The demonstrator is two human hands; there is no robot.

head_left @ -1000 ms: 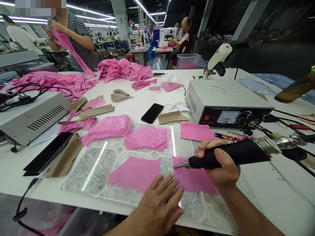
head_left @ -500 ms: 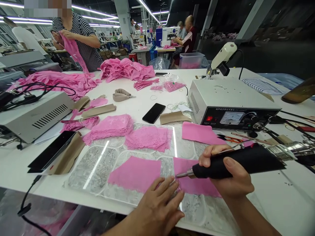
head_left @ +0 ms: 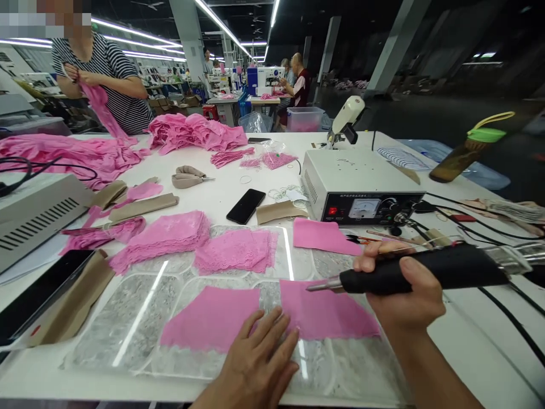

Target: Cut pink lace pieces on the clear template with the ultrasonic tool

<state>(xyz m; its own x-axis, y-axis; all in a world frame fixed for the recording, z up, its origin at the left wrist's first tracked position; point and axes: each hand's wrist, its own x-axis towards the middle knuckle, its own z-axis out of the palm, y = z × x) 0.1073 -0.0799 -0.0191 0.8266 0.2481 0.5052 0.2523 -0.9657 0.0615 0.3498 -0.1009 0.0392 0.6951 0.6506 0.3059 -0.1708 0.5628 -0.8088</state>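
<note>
My right hand (head_left: 404, 284) is wrapped round a black-handled ultrasonic welding gun (head_left: 392, 277), its pointed metal tip toward the left. The tip is over the upper part of the right pink fabric piece (head_left: 323, 312); whether it touches is unclear. My left hand (head_left: 261, 355) lies flat with fingers spread, its fingertips over the gap between that piece and the left pink fabric piece (head_left: 215, 318). Both pieces lie flat on a clear patterned mat (head_left: 123, 318).
Behind are pink lace stacks (head_left: 236, 250), another pink piece (head_left: 319, 234) and a phone (head_left: 246, 205). A metered control box (head_left: 366, 182) stands back right, a bottle (head_left: 457, 156) beyond it. Cables run along the right. Across the table, a person in stripes (head_left: 106, 74) handles pink fabric.
The gun's tip has moved away from my left fingertips, from the right piece's left edge to over its upper part. The camera view has shifted right. My left hand stays flat.
</note>
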